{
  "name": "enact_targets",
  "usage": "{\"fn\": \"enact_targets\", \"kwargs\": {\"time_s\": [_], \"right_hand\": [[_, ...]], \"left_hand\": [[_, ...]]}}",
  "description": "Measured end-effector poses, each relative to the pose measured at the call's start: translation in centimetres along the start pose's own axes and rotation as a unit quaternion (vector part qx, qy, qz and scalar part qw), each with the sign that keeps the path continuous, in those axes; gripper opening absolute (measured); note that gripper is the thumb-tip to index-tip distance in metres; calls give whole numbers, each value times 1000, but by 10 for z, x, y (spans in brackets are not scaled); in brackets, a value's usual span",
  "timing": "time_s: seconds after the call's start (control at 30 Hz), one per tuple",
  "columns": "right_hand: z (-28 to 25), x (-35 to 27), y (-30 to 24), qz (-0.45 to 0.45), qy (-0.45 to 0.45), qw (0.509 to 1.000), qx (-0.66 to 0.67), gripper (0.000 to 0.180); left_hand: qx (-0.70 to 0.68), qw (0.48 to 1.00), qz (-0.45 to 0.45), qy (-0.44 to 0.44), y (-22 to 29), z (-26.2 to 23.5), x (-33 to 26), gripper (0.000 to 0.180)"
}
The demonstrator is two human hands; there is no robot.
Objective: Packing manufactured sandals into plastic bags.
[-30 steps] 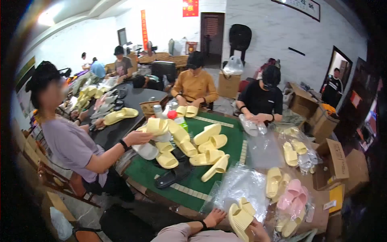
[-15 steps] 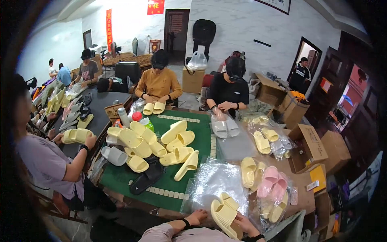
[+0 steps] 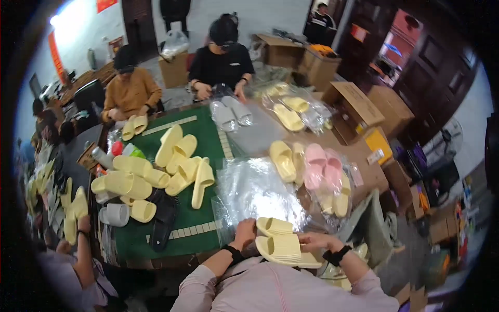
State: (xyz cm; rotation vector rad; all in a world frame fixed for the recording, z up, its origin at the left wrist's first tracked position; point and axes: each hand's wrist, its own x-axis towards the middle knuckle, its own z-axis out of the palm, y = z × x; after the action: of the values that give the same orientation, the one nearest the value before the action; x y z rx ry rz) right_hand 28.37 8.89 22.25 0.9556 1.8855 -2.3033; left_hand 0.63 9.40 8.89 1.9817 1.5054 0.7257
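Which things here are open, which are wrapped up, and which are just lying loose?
Held yellow slippers: unwrapped, gripped by the right hand.
Left hand: beside those slippers; grip unclear.
Clear plastic bags: lying flat.
Pink slippers: wrapped.
Black slipper: loose on the green mat.
Cardboard box with raised flap: open.
Dark double door: open.
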Motion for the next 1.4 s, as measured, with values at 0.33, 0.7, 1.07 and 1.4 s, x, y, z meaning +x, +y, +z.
{"fn": "enact_targets", "kwargs": {"time_s": [0.33, 0.7, 1.07, 1.4], "right_hand": [[10, -1, 15, -40, 21, 996, 73, 35], [-7, 4, 30, 23, 43, 987, 153, 40], [-46, 27, 91, -26, 197, 979, 40, 46], [-51, 68, 93, -78, 279, 954, -85, 27]], "left_hand": [[-149, 979, -57, 125, 0, 2, -4, 7], [-208, 969, -68, 118, -4, 16, 7, 13], [-84, 984, -15, 155, 27, 8, 9, 20], [-7, 980, 22, 200, 53, -2, -10, 23]]}}
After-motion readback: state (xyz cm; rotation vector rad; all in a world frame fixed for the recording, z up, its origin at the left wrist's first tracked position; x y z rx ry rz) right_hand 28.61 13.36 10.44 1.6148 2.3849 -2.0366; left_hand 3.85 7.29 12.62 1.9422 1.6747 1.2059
